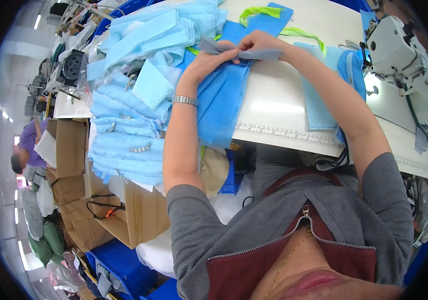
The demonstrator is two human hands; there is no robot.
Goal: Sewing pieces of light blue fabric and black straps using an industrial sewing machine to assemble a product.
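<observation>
My left hand (212, 61) and my right hand (260, 44) are close together over the far part of the white table. Between their pinched fingers is a grey fabric strip (264, 54), its ends sticking out past both hands. Just below them lies a bright blue fabric piece (221, 102), which hangs toward the table's front edge. Beyond my hands, a lime-green ribbon (260, 12) rests on more blue cloth. The fingertips partly hide the middle of the strip.
Stacked light blue cloth (159, 32) and light blue zippered pieces (126, 137) cover the left side. A white sewing machine (399, 47) stands right, beside a light blue piece (319, 100). A ruler strip (284, 134) runs along the front edge. Cardboard boxes (146, 215) and a person (34, 145) are left.
</observation>
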